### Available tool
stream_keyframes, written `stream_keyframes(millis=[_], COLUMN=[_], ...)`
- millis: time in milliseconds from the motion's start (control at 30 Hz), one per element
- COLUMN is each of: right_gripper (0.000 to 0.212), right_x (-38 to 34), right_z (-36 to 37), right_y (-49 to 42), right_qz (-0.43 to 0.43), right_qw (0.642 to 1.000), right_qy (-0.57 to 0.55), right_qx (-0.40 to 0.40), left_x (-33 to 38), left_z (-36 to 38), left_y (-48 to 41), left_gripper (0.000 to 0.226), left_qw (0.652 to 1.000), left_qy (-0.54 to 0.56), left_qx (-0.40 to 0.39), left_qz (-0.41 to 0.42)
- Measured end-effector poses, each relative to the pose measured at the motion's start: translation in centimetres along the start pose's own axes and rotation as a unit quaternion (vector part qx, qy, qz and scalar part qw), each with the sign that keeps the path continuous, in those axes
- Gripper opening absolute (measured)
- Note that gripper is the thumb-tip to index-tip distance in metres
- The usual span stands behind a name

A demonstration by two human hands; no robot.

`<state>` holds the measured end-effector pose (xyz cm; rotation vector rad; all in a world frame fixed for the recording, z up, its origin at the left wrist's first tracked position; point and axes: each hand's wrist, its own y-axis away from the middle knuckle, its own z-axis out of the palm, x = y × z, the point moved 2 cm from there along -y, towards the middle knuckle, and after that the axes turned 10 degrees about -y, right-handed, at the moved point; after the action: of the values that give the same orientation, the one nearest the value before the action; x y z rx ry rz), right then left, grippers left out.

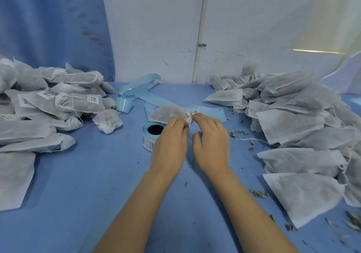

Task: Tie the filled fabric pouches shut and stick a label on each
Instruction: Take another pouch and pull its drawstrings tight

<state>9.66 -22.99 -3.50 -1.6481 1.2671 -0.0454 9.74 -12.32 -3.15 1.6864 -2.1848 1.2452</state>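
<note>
A grey filled fabric pouch (168, 113) lies just beyond my hands at the table's middle, its gathered neck pointing right. My left hand (170, 141) pinches one end of its white drawstring (193, 116) at the neck. My right hand (210, 137) pinches the other end, which loops up over the fingertips. A roll of barcode labels (151, 135) on blue backing stands beside my left hand, partly hidden by it.
Tied, labelled pouches (78, 101) are heaped at the left. A big pile of open pouches (293, 116) fills the right. Used blue backing strip (136, 94) curls at the back. Dried leaf bits (257, 193) litter the blue table (88, 184).
</note>
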Motion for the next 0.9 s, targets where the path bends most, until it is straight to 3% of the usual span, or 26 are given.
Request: stream_keyframes(millis=[100, 200, 433, 633, 733, 900], right_gripper=[0.047, 0.052, 0.05, 0.049, 0.049, 0.045], right_x=[0.43, 0.19, 0.0, -0.23, -0.21, 0.0], right_z=[0.06, 0.03, 0.13, 0.1, 0.22, 0.37], right_y=[0.04, 0.04, 0.06, 0.11, 0.17, 0.12], right_qz=[0.072, 0.077, 0.061, 0.045, 0.048, 0.064], right_qw=[0.993, 0.991, 0.994, 0.998, 0.998, 0.995], right_qy=[-0.091, -0.111, -0.094, -0.053, -0.05, -0.079], right_qx=[0.001, 0.0, -0.001, 0.005, -0.001, -0.005], left_x=[-0.26, -0.3, -0.27, -0.23, -0.05, 0.41], left_z=[0.16, -0.01, -0.52, -0.24, 0.08, 0.26], left_y=[-0.14, -0.27, -0.33, -0.33, -0.47, -0.4], left_gripper=[0.012, 0.013, 0.017, 0.016, 0.016, 0.02], left_qw=[0.999, 0.999, 1.0, 0.997, 0.999, 0.98], left_qy=[0.045, 0.023, -0.005, -0.064, 0.024, 0.189], left_qx=[-0.01, -0.025, -0.018, 0.038, 0.033, -0.005], left_qz=[-0.027, -0.024, -0.021, 0.011, 0.023, -0.056])
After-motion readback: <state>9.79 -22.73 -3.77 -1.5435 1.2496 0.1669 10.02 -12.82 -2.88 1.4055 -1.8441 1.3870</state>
